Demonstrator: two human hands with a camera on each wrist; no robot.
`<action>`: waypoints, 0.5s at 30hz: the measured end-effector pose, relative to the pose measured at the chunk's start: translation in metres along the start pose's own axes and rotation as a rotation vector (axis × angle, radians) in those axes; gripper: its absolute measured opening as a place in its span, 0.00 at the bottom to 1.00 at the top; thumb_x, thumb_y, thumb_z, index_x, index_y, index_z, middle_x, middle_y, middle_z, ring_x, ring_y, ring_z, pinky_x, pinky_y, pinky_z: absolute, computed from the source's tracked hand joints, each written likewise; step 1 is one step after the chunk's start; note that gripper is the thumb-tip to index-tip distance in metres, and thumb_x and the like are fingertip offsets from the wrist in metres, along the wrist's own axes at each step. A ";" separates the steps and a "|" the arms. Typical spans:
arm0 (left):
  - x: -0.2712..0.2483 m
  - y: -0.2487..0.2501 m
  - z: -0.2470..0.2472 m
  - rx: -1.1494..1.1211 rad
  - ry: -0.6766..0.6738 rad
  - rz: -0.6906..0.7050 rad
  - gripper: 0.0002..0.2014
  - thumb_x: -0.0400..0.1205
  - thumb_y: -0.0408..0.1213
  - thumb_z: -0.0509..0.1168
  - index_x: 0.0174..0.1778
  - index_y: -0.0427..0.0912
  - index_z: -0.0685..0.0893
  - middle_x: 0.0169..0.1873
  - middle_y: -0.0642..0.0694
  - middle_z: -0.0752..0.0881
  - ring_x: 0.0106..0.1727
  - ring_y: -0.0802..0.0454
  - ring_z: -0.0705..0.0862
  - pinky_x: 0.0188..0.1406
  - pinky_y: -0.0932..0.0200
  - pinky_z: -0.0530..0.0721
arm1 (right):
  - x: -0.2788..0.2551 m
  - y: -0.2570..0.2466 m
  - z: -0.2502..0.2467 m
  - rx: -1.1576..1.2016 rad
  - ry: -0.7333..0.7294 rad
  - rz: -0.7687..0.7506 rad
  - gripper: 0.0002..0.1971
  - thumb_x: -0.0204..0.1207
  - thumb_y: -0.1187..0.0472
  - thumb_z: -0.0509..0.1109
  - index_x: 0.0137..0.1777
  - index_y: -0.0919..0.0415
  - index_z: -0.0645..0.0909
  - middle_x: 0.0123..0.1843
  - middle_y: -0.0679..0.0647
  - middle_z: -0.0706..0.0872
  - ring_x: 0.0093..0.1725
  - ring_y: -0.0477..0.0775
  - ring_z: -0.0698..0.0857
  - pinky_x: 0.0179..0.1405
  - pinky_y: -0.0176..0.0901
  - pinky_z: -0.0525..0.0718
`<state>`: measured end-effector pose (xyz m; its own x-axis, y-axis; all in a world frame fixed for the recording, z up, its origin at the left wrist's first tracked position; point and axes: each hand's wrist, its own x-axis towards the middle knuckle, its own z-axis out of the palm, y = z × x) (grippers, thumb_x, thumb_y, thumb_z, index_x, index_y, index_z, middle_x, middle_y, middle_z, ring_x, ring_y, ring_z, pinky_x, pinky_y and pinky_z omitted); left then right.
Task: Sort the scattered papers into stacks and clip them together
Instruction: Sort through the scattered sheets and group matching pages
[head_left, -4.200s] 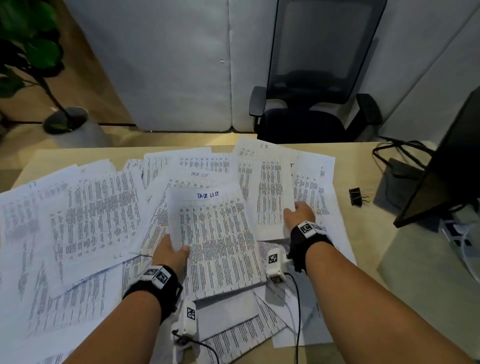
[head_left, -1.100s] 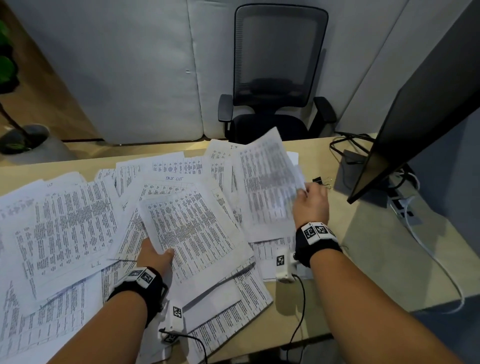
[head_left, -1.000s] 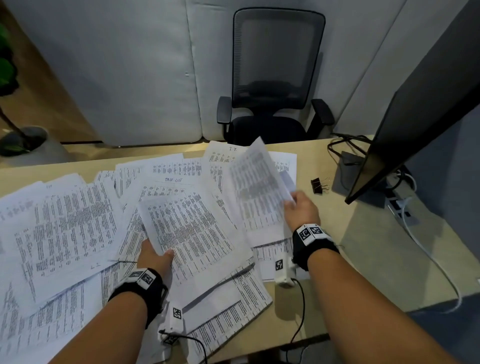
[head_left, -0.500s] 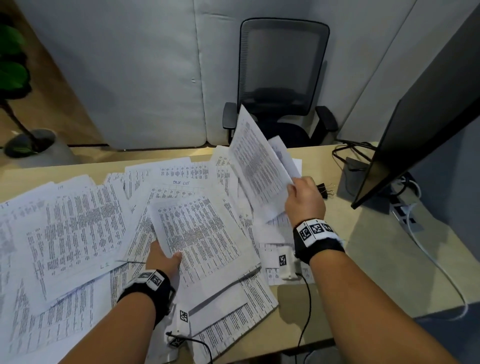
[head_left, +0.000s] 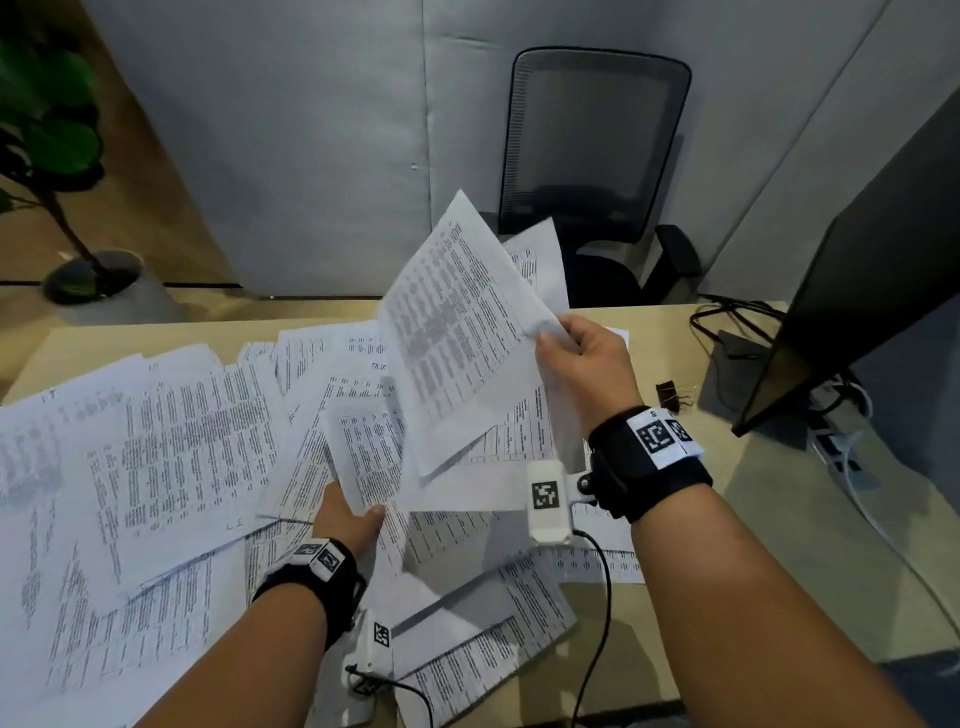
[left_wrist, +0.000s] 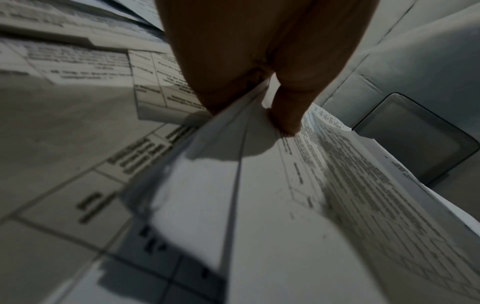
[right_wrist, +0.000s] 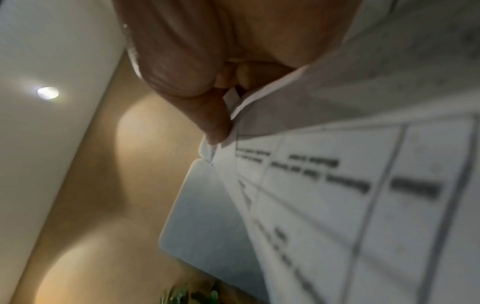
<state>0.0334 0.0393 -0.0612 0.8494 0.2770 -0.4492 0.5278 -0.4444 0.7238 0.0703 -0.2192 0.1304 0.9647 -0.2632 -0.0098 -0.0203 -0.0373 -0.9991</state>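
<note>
Midway through gathering: right hand pinches a few raised sheets centre frame; left hand grips another bundle lower down, over the scattered papers on the surface. Best to overlap edges squarely before merging. Binder clip waits at right.

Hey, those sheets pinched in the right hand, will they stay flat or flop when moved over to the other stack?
Likely floppy: the sheets are held only at one edge by the right hand and already curve. They may fan apart, since a second sheet peeks out behind. Probably light.
</note>
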 end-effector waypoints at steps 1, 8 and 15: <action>0.004 -0.001 -0.001 0.008 -0.009 -0.007 0.19 0.79 0.37 0.71 0.61 0.34 0.75 0.47 0.38 0.85 0.48 0.39 0.84 0.40 0.53 0.79 | -0.002 0.004 0.000 0.049 -0.008 0.055 0.05 0.78 0.66 0.69 0.47 0.60 0.87 0.40 0.54 0.88 0.38 0.48 0.85 0.38 0.39 0.85; -0.005 0.016 -0.005 -0.460 -0.104 -0.274 0.39 0.81 0.70 0.42 0.83 0.48 0.58 0.81 0.40 0.63 0.81 0.37 0.62 0.76 0.36 0.63 | -0.002 0.079 0.006 -0.538 -0.099 0.266 0.06 0.80 0.60 0.66 0.41 0.56 0.82 0.37 0.50 0.84 0.35 0.50 0.79 0.31 0.37 0.76; -0.009 0.008 -0.008 0.002 -0.023 -0.029 0.34 0.70 0.38 0.79 0.70 0.37 0.72 0.62 0.38 0.82 0.63 0.37 0.81 0.64 0.45 0.80 | 0.004 0.107 0.022 -0.667 -0.040 0.216 0.06 0.81 0.62 0.63 0.49 0.59 0.82 0.59 0.60 0.81 0.47 0.56 0.80 0.46 0.41 0.77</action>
<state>0.0298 0.0406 -0.0471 0.8336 0.2702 -0.4817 0.5520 -0.4381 0.7095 0.0779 -0.2026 0.0228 0.9295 -0.2962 -0.2196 -0.3571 -0.5753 -0.7358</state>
